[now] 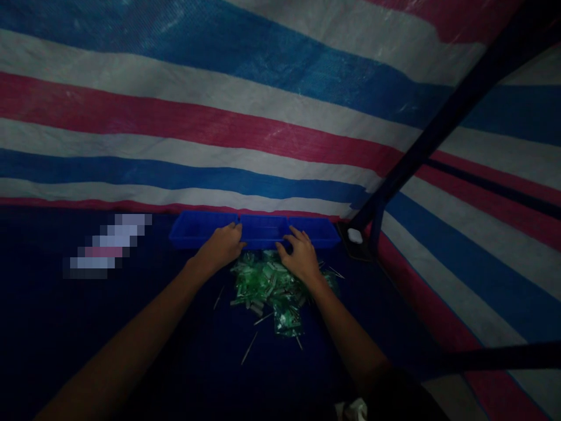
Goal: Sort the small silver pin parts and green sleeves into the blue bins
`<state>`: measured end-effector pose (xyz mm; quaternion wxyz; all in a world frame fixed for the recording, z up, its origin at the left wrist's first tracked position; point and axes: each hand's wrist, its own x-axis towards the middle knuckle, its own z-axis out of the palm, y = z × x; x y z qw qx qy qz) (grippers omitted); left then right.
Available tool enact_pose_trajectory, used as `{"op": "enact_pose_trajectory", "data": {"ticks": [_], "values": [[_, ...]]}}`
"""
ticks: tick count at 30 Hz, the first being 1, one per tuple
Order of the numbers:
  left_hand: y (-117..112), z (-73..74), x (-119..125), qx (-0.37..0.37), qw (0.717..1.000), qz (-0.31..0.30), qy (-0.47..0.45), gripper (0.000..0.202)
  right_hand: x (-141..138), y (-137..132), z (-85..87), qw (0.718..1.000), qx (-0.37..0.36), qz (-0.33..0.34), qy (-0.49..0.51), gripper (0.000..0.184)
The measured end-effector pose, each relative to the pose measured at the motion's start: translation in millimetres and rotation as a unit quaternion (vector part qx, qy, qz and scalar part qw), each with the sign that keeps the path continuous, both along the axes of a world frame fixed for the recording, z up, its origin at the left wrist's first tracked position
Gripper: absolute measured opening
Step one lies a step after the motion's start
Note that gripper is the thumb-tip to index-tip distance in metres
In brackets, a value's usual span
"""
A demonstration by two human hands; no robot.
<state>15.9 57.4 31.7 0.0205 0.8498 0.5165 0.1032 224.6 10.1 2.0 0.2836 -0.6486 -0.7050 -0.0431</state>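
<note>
A heap of small green packets (269,286) lies on a dark blue surface, with a few thin metal pins (249,348) scattered around it. Behind the heap stand three blue plastic bins: a left bin (193,225), a middle bin (263,225) and a right bin (322,229). My left hand (223,247) rests at the near edge of the left and middle bins, fingers curled; whether it holds anything is hidden. My right hand (300,254) lies over the heap's far edge, fingers spread toward the middle bin.
A red, white and blue striped tarp (263,105) rises behind the bins and along the right. A dark metal frame pole (438,126) slants down to a bracket (355,237) right of the bins. A blurred patch (107,245) lies at left.
</note>
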Motion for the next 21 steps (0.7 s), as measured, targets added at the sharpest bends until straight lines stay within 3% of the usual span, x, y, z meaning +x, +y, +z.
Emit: {"op": "enact_pose_trajectory", "data": {"ticks": [16,19,21], "values": [[-13.5,1.0,5.8,0.011,0.999,0.031,0.015,0.055,2.0,0.9,-4.1,0.999,0.017,0.027,-0.012,0.032],[-26.7,9.7,8.8,0.032,0.999,0.0,-0.002,0.047,4.2,2.7,-6.4,0.999,0.018,0.038,-0.017,0.033],[-39.6,17.6,11.3,0.042,0.997,-0.057,-0.023,0.037,4.9,3.0,-6.9,0.999,0.019,0.044,-0.014,0.035]]}}
